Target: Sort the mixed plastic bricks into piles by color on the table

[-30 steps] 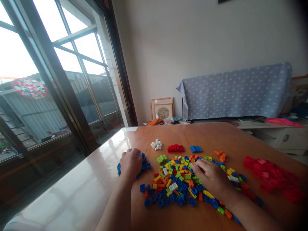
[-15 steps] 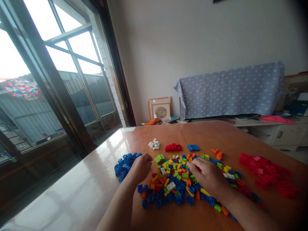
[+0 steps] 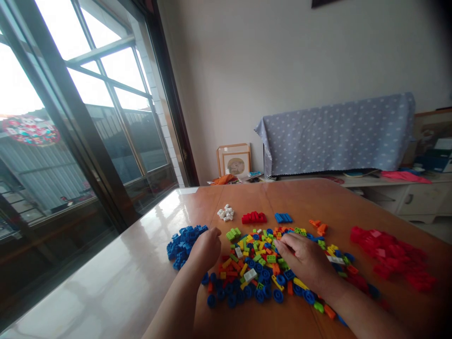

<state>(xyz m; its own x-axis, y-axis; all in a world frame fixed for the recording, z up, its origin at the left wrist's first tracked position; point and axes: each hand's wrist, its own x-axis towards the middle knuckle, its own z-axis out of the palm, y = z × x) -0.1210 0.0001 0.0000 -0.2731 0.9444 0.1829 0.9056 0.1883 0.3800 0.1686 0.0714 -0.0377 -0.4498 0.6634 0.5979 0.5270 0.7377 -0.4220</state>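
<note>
A mixed heap of small plastic bricks (image 3: 259, 266), blue, yellow, green, orange and white, lies in the middle of the wooden table (image 3: 300, 197). My left hand (image 3: 206, 248) rests at the heap's left edge beside a pile of blue bricks (image 3: 181, 240), fingers curled under; what they hold is hidden. My right hand (image 3: 303, 261) lies on the heap's right half, its fingers pinched together among the bricks near the middle.
Sorted groups lie beyond the heap: white bricks (image 3: 225, 213), red bricks (image 3: 254, 217), blue bricks (image 3: 283, 217), green bricks (image 3: 233, 233), orange bricks (image 3: 318, 227). A big red pile (image 3: 391, 256) sits at the right. A window is on the left, and a cloth-covered piece of furniture (image 3: 335, 134) stands behind.
My left hand has left the blue pile and moved right to the edge of the mixed heap. My right hand stayed on the heap, shifting only slightly.
</note>
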